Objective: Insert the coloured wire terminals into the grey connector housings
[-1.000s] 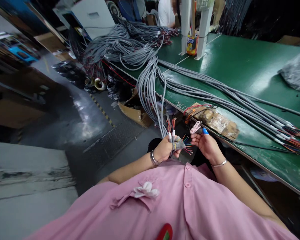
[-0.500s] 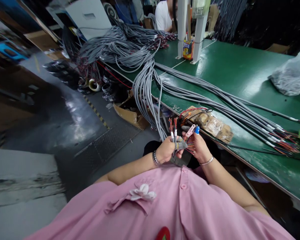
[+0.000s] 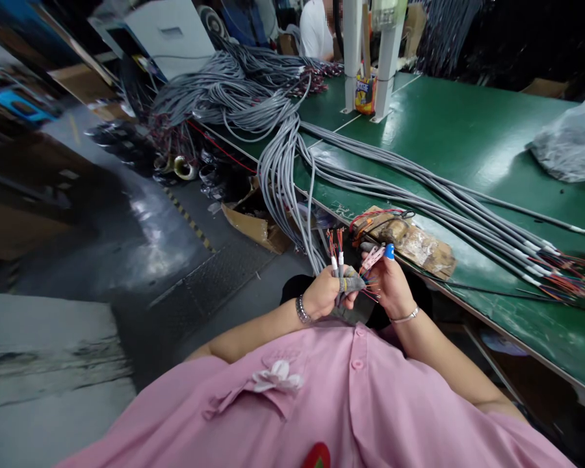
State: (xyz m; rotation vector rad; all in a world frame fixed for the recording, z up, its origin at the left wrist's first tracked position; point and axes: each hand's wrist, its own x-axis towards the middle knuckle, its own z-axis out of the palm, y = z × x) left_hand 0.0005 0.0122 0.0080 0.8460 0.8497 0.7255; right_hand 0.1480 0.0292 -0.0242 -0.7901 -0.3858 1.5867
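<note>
While the left hand [image 3: 324, 292] tightly grips grey, white-banded cables [image 3: 341, 268], orange wires [image 3: 340, 239] toward twelve o'clock, right hand [image 3: 392, 286] at three, pinching a pink clip [image 3: 372, 259]

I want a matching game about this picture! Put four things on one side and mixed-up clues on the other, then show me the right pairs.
Things:
1. Clip-like thing
2. Flower
3. Tabletop
4. Left hand

Clues:
A. Green and shiny
B. Gripping cable ends with white bands
C. Pink, held in the right hand
D. White, on the front of the shirt

Right pairs: 1-C, 2-D, 3-A, 4-B
</note>
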